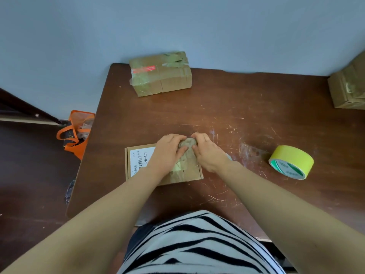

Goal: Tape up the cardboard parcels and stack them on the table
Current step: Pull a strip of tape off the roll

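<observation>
A flat cardboard parcel with a white barcode label lies near the front middle of the brown table. A strip of pale tape runs over its top and far edge. My left hand and my right hand rest on the parcel's far end, fingers curled over the far edge and thumbs pressing the tape down. A roll of yellow-green tape lies on the table to the right of my hands, apart from them.
A taped cardboard box stands at the table's far edge by the blue wall. Another taped box sits at the far right, cut off by the frame. An orange bag stands on the floor left of the table.
</observation>
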